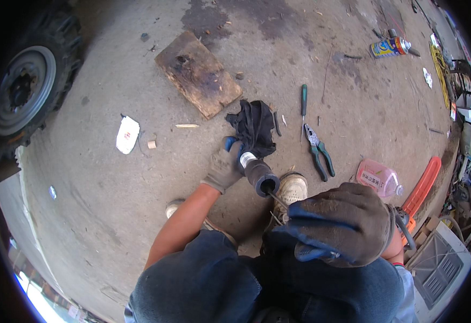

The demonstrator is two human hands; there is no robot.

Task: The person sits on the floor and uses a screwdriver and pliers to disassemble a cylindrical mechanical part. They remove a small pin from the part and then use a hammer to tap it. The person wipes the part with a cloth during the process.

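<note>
My left hand [225, 164], in a grey glove with blue fingers, is closed around a black cylindrical part [260, 176] that has a hollow near end and a pale band further along. A thin metal rod [278, 199] runs from that opening toward my right hand [348, 223], gloved in dirty brown and blue. The right fingers are curled round the rod's near end, which they hide. Crumpled black cloth [252, 126] lies just beyond the left hand, against the far end of the part.
Right of the cloth lie a green-handled screwdriver [304, 99] and pliers [321, 153]. A pink bottle [376, 177], an orange chainsaw cover [423, 184] and a spray can [387, 48] are farther right. Ahead rests a wooden block [199, 74]; a white packet [127, 134] and a wheel [26, 89] are left.
</note>
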